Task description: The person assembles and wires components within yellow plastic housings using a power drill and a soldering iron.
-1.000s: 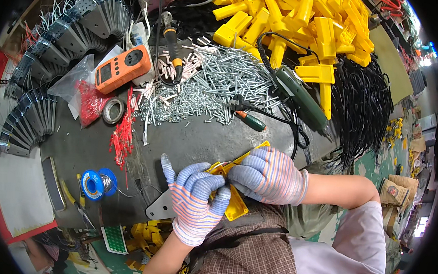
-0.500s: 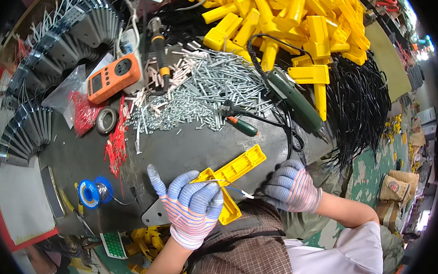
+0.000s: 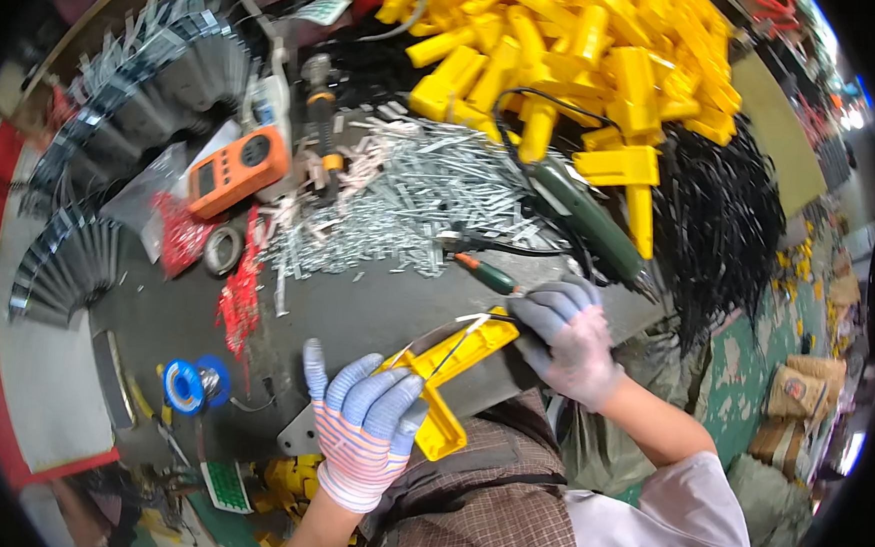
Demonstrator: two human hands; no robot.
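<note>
A yellow plastic housing half (image 3: 443, 436), shaped like a T with a hollow ribbed inside, lies open side up at the table's near edge. My left hand (image 3: 363, 419), in a striped knit glove, grips it at the middle, the index finger stretched out to the side. Thin wires (image 3: 461, 343) with a white tip run along the housing's long arm. My gloved right hand (image 3: 569, 342) is closed at that arm's far end, around what looks like a black cable; its fingertips are slightly blurred.
Loose screws and metal pins (image 3: 401, 211) cover the table's middle. Beyond lie piled yellow housings (image 3: 571, 51), a green electric screwdriver (image 3: 591, 218) and black cables (image 3: 716, 220). On the left are an orange meter (image 3: 238, 173), a blue solder spool (image 3: 185, 386) and stacked metal plates (image 3: 68, 261).
My right hand has moved away from me, up to the housing's far end. The wires have swung from across the middle to along the long arm. The left hand still holds the housing.
</note>
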